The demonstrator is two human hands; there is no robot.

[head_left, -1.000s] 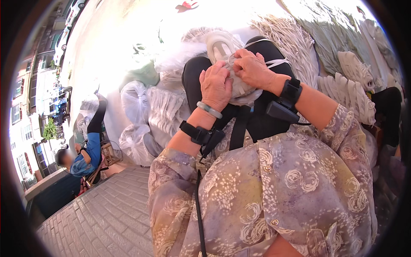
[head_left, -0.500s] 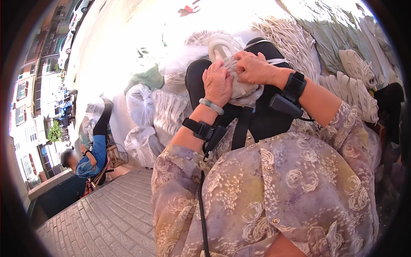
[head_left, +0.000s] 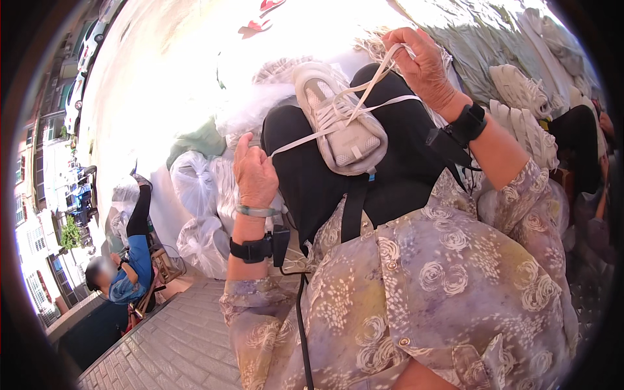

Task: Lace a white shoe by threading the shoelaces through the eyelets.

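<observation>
A beige-white sneaker [head_left: 348,144] lies across my lap between my black-clad thighs, its toe pointing away from me. White shoelace [head_left: 333,116] runs through its eyelets, with long strands pulled out to both sides. At the left, my left hand [head_left: 255,172] is closed and pinches one strand, drawn taut from the shoe. My right hand [head_left: 422,70] is raised at the upper right, fingers closed on a looped strand of the lace. Another strand passes from the shoe toward the right wrist. Both hands are well apart from the shoe itself.
Tied clear plastic bags [head_left: 194,179] of pale goods stand left of my knees. A heap of white shoes [head_left: 520,91] and laces lies to the right. Red shoes [head_left: 259,26] rest on the bright ground ahead. A seated person [head_left: 133,266] in blue is at the far left.
My hands have parted from over the shoe, the left moving left and toward me, the right up and right. The laces are now stretched out and the shoe is uncovered.
</observation>
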